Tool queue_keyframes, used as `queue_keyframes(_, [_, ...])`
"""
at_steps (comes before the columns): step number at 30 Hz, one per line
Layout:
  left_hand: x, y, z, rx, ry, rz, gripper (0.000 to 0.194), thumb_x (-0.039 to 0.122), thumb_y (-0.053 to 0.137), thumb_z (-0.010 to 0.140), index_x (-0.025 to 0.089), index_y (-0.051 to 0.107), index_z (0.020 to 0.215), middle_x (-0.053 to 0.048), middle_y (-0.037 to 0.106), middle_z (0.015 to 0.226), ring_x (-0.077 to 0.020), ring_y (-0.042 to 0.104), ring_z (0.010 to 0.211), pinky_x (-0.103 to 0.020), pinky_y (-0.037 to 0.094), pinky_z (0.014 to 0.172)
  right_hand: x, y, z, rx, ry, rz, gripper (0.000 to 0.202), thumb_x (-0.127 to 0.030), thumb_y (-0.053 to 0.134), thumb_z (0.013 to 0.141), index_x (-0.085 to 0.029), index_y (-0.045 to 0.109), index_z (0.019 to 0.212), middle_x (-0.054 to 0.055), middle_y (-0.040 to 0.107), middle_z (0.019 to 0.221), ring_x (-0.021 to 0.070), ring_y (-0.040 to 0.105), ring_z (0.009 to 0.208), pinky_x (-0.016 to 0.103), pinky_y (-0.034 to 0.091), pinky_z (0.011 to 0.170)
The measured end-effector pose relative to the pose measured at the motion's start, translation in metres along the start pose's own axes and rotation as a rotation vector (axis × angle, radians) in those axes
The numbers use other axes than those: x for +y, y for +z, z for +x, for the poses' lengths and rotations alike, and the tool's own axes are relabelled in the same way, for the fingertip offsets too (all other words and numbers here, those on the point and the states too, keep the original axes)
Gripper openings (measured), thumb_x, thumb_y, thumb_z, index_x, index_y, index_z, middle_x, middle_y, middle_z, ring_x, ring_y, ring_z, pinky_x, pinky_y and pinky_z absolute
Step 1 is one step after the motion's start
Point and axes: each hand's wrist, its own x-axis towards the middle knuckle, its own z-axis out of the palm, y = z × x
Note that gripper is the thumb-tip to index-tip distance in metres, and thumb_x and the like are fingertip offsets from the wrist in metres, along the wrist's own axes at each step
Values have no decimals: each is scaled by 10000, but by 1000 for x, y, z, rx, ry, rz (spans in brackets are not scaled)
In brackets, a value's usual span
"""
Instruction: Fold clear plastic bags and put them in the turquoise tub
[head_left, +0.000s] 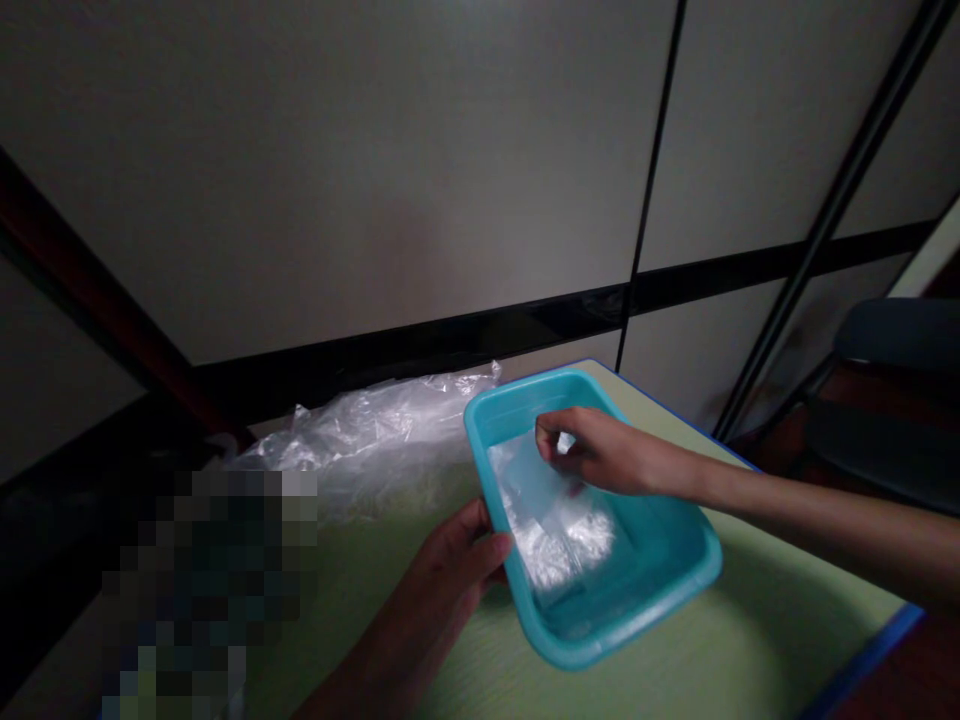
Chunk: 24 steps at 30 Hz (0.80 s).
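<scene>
A turquoise plastic basin (660,585) is tilted above the table. My left hand (457,565) is closed on the basin's left rim, thumb on top and fingers beneath. Inside the basin lie clear, shiny plastic bags (562,550), partly crumpled. Over them, my right hand (592,450) is closed in a pinch. A bright bit of clear plastic shows at its fingers, and a translucent sheet reaches up toward them. Where exactly the fingertips grip is partly hidden.
Crumpled clear plastic sheeting (390,420) lies at the table's back left. The green table (795,600) has a blue edge. Behind it stand pale cabinet panels (420,180) with black strips. A dark chair (885,440) is at the right. The lower left is pixelated.
</scene>
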Motion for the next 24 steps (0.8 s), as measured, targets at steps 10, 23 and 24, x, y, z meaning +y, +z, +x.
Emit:
queue_keyframes(10, [6, 6, -4, 19, -2, 7, 194, 260, 581, 763, 179, 609, 938, -52, 626, 901, -196, 568, 847, -322, 412, 788, -6, 3, -14, -267, 199, 166, 209, -42, 474, 741, -79, 623, 882, 57, 607, 772, 66, 539, 489, 165, 464, 443])
queue_keyframes(23, [4, 4, 1, -8, -1, 3, 237, 293, 605, 739, 174, 625, 943, -64, 643, 877, -216, 587, 818, -348, 429, 770, -9, -1, -19, -602, 268, 197, 347, 7, 375, 714, -40, 594, 980, 86, 598, 757, 149, 603, 665, 171, 472, 455])
queue_keyframes(24, [4, 4, 1, -16, 6, -3, 241, 298, 609, 737, 176, 626, 944, -62, 646, 873, -217, 592, 812, -349, 432, 765, -9, 0, -19, -618, 263, 181, 347, 9, 374, 712, -42, 598, 972, 84, 596, 751, 146, 599, 657, 169, 468, 451])
